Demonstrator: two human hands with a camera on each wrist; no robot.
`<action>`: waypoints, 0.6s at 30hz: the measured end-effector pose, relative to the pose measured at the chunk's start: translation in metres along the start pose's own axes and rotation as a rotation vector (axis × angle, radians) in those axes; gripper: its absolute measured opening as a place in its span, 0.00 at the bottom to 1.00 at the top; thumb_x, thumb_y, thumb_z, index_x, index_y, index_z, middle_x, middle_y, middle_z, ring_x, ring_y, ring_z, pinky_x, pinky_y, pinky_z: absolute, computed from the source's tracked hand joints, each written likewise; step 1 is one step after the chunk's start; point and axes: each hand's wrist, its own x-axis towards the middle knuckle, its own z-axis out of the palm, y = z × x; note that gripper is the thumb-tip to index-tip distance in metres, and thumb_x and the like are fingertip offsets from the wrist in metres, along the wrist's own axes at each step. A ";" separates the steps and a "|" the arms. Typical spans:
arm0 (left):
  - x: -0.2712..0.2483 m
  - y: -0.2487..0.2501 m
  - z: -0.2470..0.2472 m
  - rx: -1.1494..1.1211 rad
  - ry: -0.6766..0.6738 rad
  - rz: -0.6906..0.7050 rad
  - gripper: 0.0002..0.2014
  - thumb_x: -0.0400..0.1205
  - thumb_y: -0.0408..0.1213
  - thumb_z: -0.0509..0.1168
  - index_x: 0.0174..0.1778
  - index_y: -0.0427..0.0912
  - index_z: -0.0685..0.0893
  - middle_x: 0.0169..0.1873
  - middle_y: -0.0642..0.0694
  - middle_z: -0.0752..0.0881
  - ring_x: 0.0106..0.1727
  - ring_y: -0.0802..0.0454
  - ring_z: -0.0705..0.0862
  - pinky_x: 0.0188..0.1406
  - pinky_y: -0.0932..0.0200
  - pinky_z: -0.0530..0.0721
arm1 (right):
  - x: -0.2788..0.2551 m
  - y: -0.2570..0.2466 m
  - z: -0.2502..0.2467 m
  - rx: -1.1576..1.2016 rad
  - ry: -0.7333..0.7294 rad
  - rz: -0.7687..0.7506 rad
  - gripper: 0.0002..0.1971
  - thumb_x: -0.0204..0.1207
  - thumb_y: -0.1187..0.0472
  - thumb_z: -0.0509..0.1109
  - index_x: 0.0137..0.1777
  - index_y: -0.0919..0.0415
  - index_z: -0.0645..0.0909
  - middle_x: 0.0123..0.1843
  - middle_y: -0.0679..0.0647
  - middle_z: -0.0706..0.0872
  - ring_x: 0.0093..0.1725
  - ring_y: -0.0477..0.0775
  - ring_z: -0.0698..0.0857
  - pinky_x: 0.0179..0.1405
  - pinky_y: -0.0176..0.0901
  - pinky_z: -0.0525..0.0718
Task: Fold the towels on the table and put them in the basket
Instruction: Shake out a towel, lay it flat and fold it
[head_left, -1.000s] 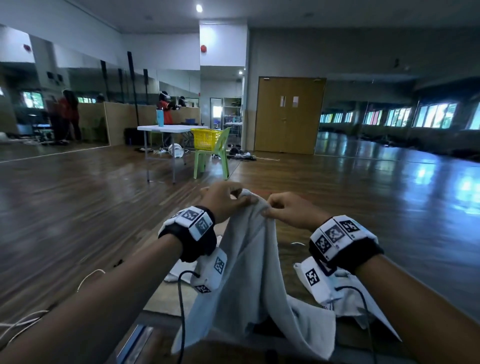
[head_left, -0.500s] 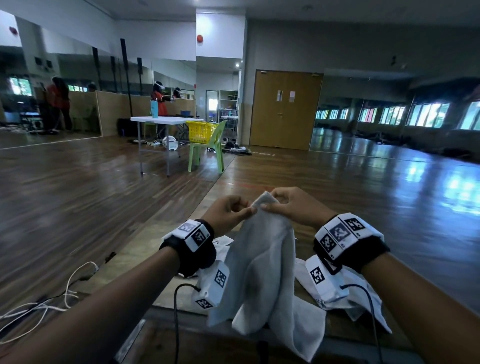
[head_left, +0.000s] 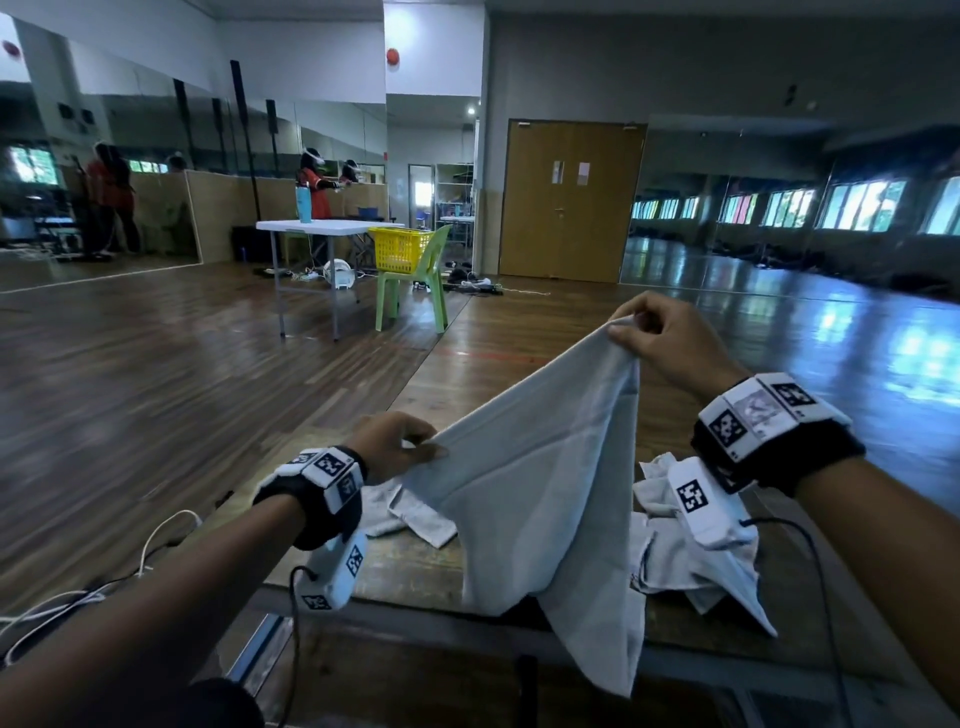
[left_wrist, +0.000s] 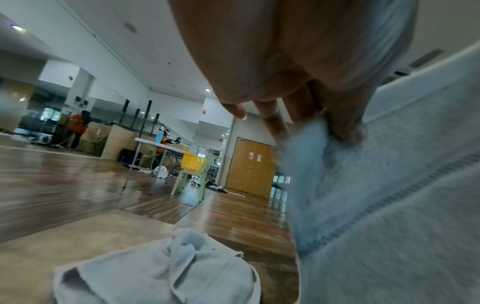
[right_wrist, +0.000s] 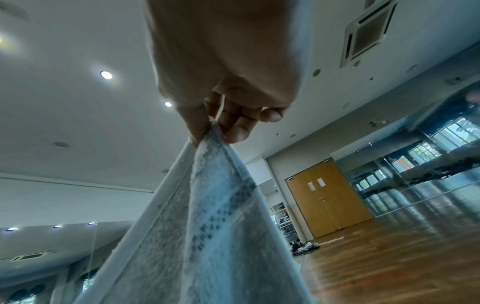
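A pale grey towel (head_left: 545, 499) hangs stretched between both hands above the wooden table (head_left: 410, 566), its lower end draping over the near edge. My left hand (head_left: 410, 449) pinches one corner low at the left; in the left wrist view the towel (left_wrist: 389, 195) fills the right side under the left hand (left_wrist: 319, 121). My right hand (head_left: 636, 325) pinches the other corner, raised higher at the right, and the towel (right_wrist: 207, 226) falls from the right hand (right_wrist: 215, 131) in the right wrist view. Two more crumpled towels lie on the table, one left (head_left: 410, 512), one right (head_left: 691, 566).
A yellow basket (head_left: 397, 249) sits on a green chair (head_left: 415, 291) far across the wooden floor, beside a white folding table (head_left: 317, 228). People stand at the far back left. White cables (head_left: 78, 597) lie on the floor to my left.
My hands, close together at the towel's top before, have moved apart: the right hand rose to the right and the left dropped lower left, spreading the towel's edge between them.
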 end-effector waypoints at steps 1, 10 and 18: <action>-0.002 -0.001 -0.007 0.008 0.014 -0.004 0.09 0.80 0.48 0.66 0.34 0.51 0.82 0.29 0.58 0.81 0.32 0.61 0.76 0.38 0.59 0.71 | 0.000 0.003 -0.005 -0.009 0.006 0.004 0.04 0.74 0.59 0.73 0.42 0.50 0.81 0.40 0.54 0.83 0.41 0.54 0.81 0.41 0.47 0.83; -0.008 0.024 -0.125 0.062 0.280 -0.008 0.12 0.72 0.50 0.72 0.31 0.46 0.84 0.30 0.44 0.85 0.34 0.44 0.81 0.33 0.56 0.76 | 0.006 -0.025 -0.067 -0.150 0.009 -0.065 0.04 0.75 0.64 0.72 0.42 0.55 0.80 0.41 0.56 0.85 0.47 0.62 0.84 0.42 0.44 0.80; -0.027 0.091 -0.229 0.003 0.524 0.162 0.05 0.75 0.45 0.70 0.38 0.48 0.86 0.34 0.44 0.86 0.31 0.57 0.82 0.34 0.55 0.82 | 0.003 -0.089 -0.149 -0.190 0.109 -0.124 0.03 0.75 0.62 0.72 0.44 0.59 0.80 0.41 0.54 0.84 0.45 0.60 0.84 0.42 0.49 0.83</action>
